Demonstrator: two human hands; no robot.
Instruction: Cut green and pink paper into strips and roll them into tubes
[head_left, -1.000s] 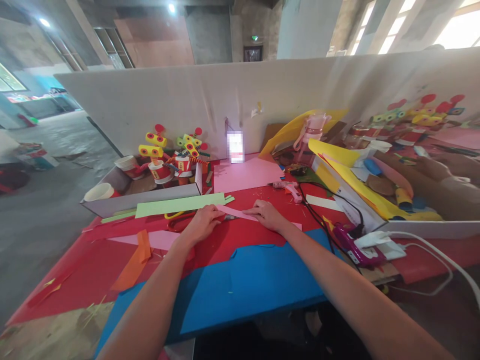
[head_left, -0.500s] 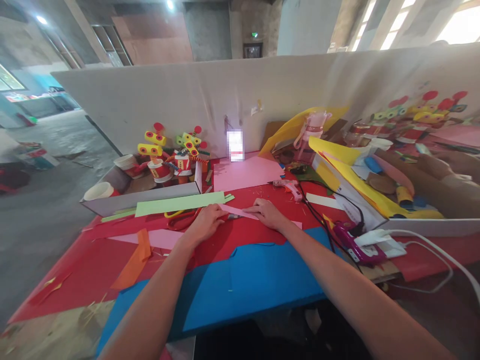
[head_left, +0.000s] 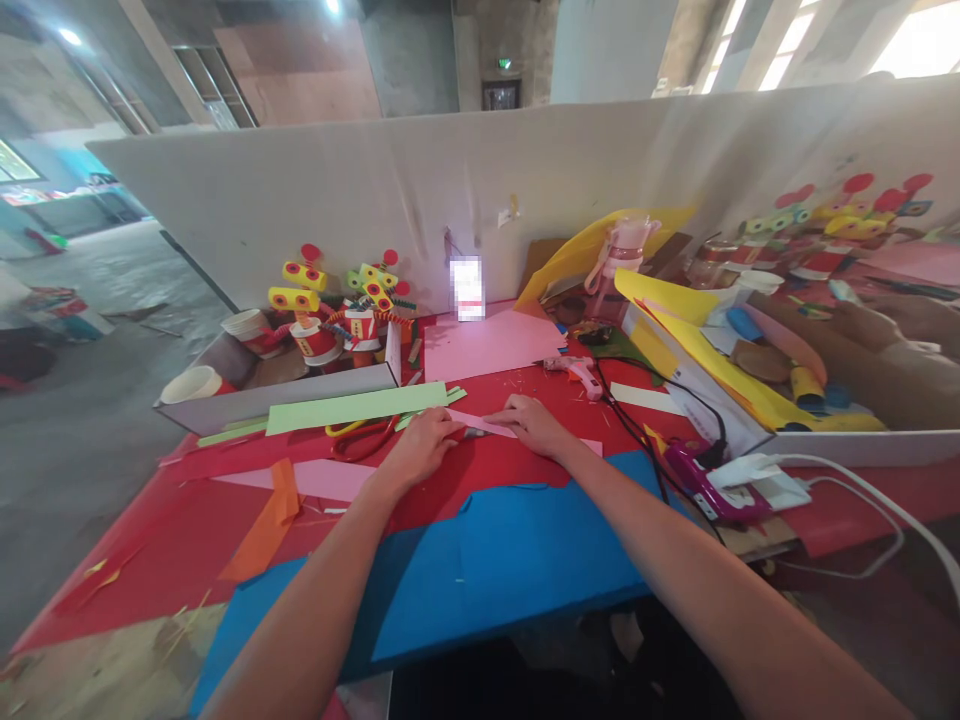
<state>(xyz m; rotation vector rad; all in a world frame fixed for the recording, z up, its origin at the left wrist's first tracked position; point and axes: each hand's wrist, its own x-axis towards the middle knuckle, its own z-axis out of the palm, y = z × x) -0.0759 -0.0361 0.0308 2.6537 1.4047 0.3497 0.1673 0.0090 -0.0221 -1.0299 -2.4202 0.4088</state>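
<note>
A narrow pink paper strip (head_left: 487, 426) stretches between my two hands over the red table covering. My left hand (head_left: 426, 442) is closed on its left end, the fingertips pressed together there. On the right part of the strip, my right hand (head_left: 534, 424) pinches the paper with thumb and fingers. A small grey object (head_left: 474, 433), partly hidden, lies under the strip. Yellow-and-red-handled scissors (head_left: 364, 436) rest just left of my left hand. Behind that hand lies a pale green paper strip (head_left: 352, 407).
A pink glue gun (head_left: 576, 374) with a black cable lies beyond my right hand. Blue sheets (head_left: 480, 560) cover the near edge. Paper-cup figures stand in a box (head_left: 337, 383) at left; a purple power strip (head_left: 709, 487) sits at right. Another person's hand (head_left: 915, 352) shows far right.
My left hand has shifted slightly right along the pink strip, closer to my right hand. My right hand stays nearly in place, and the view has moved a little.
</note>
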